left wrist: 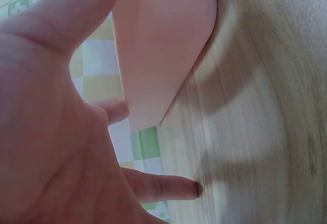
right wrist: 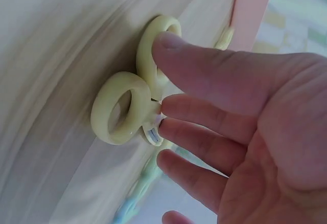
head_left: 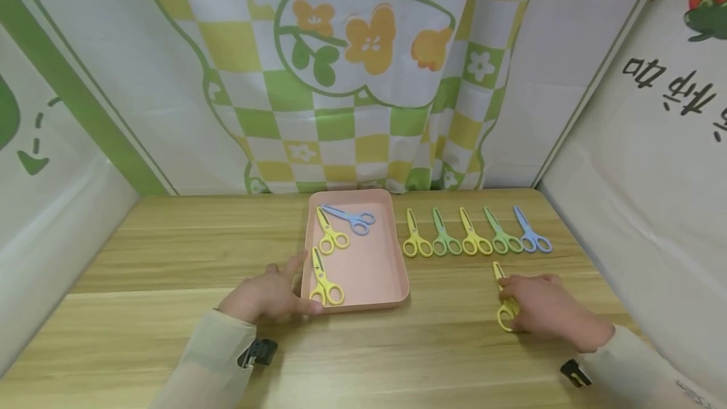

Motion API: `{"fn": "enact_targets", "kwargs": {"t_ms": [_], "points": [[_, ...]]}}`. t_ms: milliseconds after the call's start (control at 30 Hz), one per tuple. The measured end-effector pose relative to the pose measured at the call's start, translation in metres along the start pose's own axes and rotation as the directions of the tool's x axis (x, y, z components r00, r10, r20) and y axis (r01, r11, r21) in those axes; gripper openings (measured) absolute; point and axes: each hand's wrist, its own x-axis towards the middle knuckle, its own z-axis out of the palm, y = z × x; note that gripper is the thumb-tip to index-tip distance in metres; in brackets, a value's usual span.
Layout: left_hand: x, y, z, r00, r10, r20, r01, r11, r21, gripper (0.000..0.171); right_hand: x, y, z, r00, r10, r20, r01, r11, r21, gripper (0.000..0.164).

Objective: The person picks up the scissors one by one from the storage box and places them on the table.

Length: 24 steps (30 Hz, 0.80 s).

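My right hand point(head_left: 542, 308) pinches yellow scissors point(head_left: 507, 314) low over the table, right of the tray. In the right wrist view the thumb lies on one handle loop and fingertips meet the scissors near the pivot. My left hand point(head_left: 269, 295) is at the near left corner of a pink tray point(head_left: 369, 283), fingers spread, with thumb at the near rim and a fingertip against the side wall point(left wrist: 158, 45). Inside the tray lie blue scissors point(head_left: 358, 223) and two yellow pairs, one farther back point(head_left: 332, 242) and one at the near left corner point(head_left: 326, 289).
Behind the right hand, several scissors stand in a row, points away: yellow point(head_left: 417, 245), green point(head_left: 445, 245), yellow point(head_left: 476, 243), green point(head_left: 505, 242) and blue point(head_left: 535, 242). A patterned curtain point(head_left: 341, 125) hangs at the wooden table's point(head_left: 170, 257) far edge.
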Motion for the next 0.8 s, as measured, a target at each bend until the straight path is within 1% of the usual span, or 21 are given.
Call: {"fn": "enact_targets", "kwargs": {"t_ms": [133,200,333,533,700,800], "points": [[0.000,0.000,-0.001,1.000,0.002,-0.001,-0.002,1.000,0.011,0.125,-0.009,0.024,0.001,0.999,0.048,0.010,-0.048,0.999,-0.019,0.042],[0.000,0.000,-0.001,1.000,0.002,-0.001,-0.002,1.000,0.012,0.125,-0.012,0.035,0.001,0.998,0.059,0.009,-0.059,0.998,-0.029,0.042],[0.001,-0.002,-0.001,1.000,-0.001,-0.005,0.002,1.000,0.008,0.125,-0.014,0.051,0.001,0.996,0.093,0.016,-0.093,0.996,-0.015,0.042],[0.003,-0.003,0.001,1.000,-0.010,0.002,0.010,1.000,0.006,0.126,-0.015,0.063,-0.002,0.992,0.125,0.030,-0.126,0.992,0.010,0.044],[0.003,-0.003,0.001,1.000,-0.015,0.006,0.015,1.000,-0.001,0.127,-0.016,0.072,-0.003,0.992,0.121,0.028,-0.122,0.992,0.013,0.044],[0.003,-0.002,0.001,1.000,-0.009,0.002,0.009,1.000,-0.008,0.126,-0.016,0.076,-0.004,0.994,0.106,0.024,-0.107,0.994,0.021,0.045]]}}
